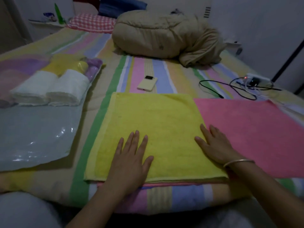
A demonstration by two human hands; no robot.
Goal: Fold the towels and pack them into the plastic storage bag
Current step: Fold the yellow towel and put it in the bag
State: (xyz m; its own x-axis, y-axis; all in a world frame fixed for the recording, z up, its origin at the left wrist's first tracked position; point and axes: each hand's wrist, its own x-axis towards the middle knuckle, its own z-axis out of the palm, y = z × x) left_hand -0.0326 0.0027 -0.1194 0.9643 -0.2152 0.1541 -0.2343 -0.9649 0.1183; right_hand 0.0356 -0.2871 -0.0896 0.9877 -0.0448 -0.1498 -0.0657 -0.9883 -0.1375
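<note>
A folded yellow towel (pixel 156 122) lies flat on the striped bed in front of me, partly on top of a spread pink towel (pixel 250 129). My left hand (pixel 131 157) rests palm down on the yellow towel's near half, fingers apart. Along the towel's right edge my right hand (pixel 215 145) lies flat too, a bangle on its wrist. To the left is a clear plastic storage bag (pixel 32 135). At its far end, two rolled white towels (pixel 49 89) lie in front of yellow and purple rolls (pixel 85 66).
A phone (pixel 147 83) lies on the bed beyond the yellow towel. A power strip with black and white cables (pixel 246 83) sits at the right. A bundled beige quilt (pixel 164 35) and a checked pillow (pixel 92 22) are at the far end.
</note>
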